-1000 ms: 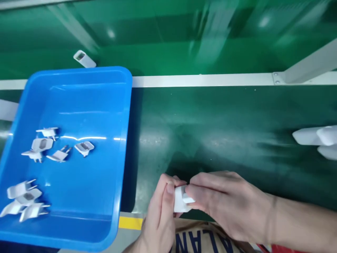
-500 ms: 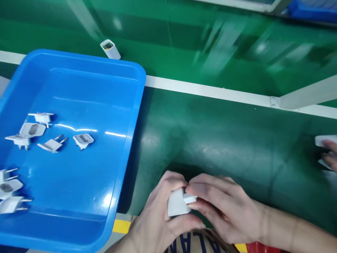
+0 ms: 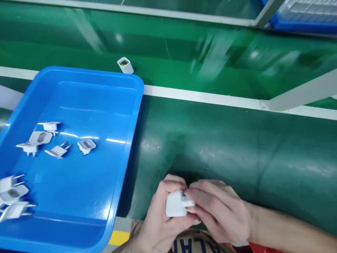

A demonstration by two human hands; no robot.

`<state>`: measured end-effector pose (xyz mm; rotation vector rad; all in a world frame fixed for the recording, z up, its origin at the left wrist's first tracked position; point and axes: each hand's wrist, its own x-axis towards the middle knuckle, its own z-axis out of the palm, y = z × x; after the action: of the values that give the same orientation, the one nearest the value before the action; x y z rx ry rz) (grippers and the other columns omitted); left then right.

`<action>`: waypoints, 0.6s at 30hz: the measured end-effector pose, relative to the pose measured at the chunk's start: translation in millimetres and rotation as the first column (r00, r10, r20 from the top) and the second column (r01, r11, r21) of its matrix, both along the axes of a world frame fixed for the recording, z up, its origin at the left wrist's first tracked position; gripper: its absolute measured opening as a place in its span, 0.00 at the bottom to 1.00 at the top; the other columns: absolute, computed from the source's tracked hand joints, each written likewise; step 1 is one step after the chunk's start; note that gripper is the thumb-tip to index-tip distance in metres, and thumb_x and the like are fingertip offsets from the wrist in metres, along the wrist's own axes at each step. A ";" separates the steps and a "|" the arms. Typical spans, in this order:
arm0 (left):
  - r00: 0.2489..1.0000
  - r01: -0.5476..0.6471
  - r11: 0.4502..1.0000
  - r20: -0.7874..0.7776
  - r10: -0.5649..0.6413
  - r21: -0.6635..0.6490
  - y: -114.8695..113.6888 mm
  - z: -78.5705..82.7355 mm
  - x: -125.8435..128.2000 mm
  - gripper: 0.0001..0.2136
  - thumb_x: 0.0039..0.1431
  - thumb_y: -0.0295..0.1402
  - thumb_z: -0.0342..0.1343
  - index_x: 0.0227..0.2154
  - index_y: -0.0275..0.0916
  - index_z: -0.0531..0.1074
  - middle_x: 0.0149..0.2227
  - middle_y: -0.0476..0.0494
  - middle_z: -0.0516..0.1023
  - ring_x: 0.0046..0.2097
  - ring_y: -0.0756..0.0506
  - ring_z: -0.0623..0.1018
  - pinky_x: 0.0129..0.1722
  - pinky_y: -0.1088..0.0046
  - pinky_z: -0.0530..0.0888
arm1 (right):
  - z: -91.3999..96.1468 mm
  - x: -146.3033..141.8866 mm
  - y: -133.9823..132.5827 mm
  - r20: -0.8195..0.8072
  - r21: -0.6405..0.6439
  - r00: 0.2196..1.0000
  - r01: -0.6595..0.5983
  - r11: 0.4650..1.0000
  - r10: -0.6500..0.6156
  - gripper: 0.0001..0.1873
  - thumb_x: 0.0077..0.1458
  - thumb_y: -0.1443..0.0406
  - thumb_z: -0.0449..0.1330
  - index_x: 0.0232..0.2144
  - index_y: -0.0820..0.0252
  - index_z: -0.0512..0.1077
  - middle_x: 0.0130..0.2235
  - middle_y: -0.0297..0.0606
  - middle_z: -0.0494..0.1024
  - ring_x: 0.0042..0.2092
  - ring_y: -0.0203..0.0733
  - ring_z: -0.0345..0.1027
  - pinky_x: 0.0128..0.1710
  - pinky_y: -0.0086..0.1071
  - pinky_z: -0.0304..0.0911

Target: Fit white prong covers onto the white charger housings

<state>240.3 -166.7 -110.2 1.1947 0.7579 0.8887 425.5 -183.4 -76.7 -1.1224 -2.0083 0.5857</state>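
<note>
My left hand is closed round a white charger housing, holding it low in front of my body. With thumb and fingertips, my right hand pinches a smaller white plastic piece against the right end of the housing. How far the two fit together is hidden by my fingers. To the left, several white plug heads with two pins lie in a blue tray; one plug head rests apart near the tray's middle.
Beyond the tray stands another white charger housing, its open end showing parts inside. A white strip crosses the green work surface, and a white post rises at right. At top right is a blue bin with clear plastic contents.
The view has shifted, and another person's hand with white pieces at the right edge is out of sight. Both my hands keep the two white pieces pressed together, turned slightly.
</note>
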 end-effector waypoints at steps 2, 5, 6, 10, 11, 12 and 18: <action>1.000 0.016 1.000 0.007 -0.016 -0.011 -1.2 -2.9 -1.6 0.17 0.62 0.42 0.68 0.49 0.49 0.71 0.46 0.50 0.73 0.42 0.49 0.75 0.40 0.77 0.71 | 2.4 2.1 2.1 -0.160 -0.133 0.987 0.009 0.991 -0.031 0.12 0.66 0.73 0.52 0.50 0.59 0.65 0.36 0.39 0.76 0.32 0.41 0.72 0.28 0.33 0.70; 0.996 0.067 0.998 0.055 -0.066 -0.011 -1.2 -6.6 -4.6 0.18 0.61 0.43 0.68 0.50 0.49 0.71 0.46 0.49 0.73 0.42 0.49 0.74 0.41 0.77 0.71 | 7.3 6.3 8.1 -0.309 -0.296 0.950 -0.136 0.946 0.040 0.09 0.68 0.70 0.54 0.49 0.55 0.66 0.35 0.33 0.74 0.29 0.36 0.67 0.26 0.29 0.65; 0.994 0.073 0.997 0.079 -0.072 -0.008 -0.6 -7.0 -4.8 0.18 0.61 0.43 0.69 0.50 0.49 0.71 0.46 0.49 0.73 0.43 0.49 0.74 0.41 0.77 0.71 | 8.8 7.5 10.1 -0.318 -0.309 0.946 -0.160 0.937 0.057 0.09 0.69 0.70 0.55 0.49 0.55 0.67 0.35 0.32 0.74 0.29 0.36 0.67 0.26 0.29 0.64; 0.988 0.057 0.995 0.147 -0.045 -0.081 2.3 -4.3 0.4 0.17 0.60 0.42 0.70 0.48 0.47 0.73 0.44 0.48 0.74 0.42 0.49 0.75 0.39 0.78 0.70 | 12.2 11.3 15.9 -0.292 -0.278 0.955 -0.129 0.952 0.044 0.11 0.69 0.72 0.55 0.51 0.56 0.67 0.33 0.30 0.72 0.28 0.35 0.64 0.26 0.28 0.61; 0.985 0.055 0.994 0.168 -0.038 -0.099 2.8 -3.4 2.2 0.17 0.59 0.43 0.70 0.47 0.46 0.73 0.43 0.48 0.74 0.41 0.49 0.75 0.39 0.78 0.70 | 12.5 12.7 17.2 -0.306 -0.270 0.951 -0.142 0.952 0.055 0.11 0.69 0.71 0.55 0.51 0.56 0.67 0.34 0.30 0.72 0.29 0.34 0.64 0.27 0.28 0.61; 0.981 0.057 0.992 0.188 -0.036 -0.108 3.1 -2.9 3.8 0.17 0.58 0.43 0.71 0.46 0.46 0.74 0.43 0.48 0.74 0.41 0.49 0.75 0.39 0.78 0.70 | 12.8 14.5 18.5 -0.328 -0.272 0.941 -0.178 0.946 0.083 0.11 0.70 0.70 0.55 0.52 0.56 0.68 0.35 0.31 0.73 0.30 0.34 0.66 0.28 0.27 0.62; 0.976 0.066 0.979 0.217 -0.023 -0.190 3.0 -2.9 3.9 0.20 0.56 0.45 0.72 0.46 0.44 0.74 0.42 0.47 0.74 0.38 0.50 0.73 0.36 0.78 0.69 | 13.6 21.8 23.8 -0.102 -0.174 0.972 -0.228 0.958 0.213 0.10 0.73 0.71 0.52 0.49 0.60 0.72 0.36 0.35 0.76 0.33 0.35 0.68 0.34 0.29 0.66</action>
<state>244.1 -163.6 -113.1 0.9213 0.6256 0.8681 447.2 -159.6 -63.2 -0.9678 -2.0536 0.9348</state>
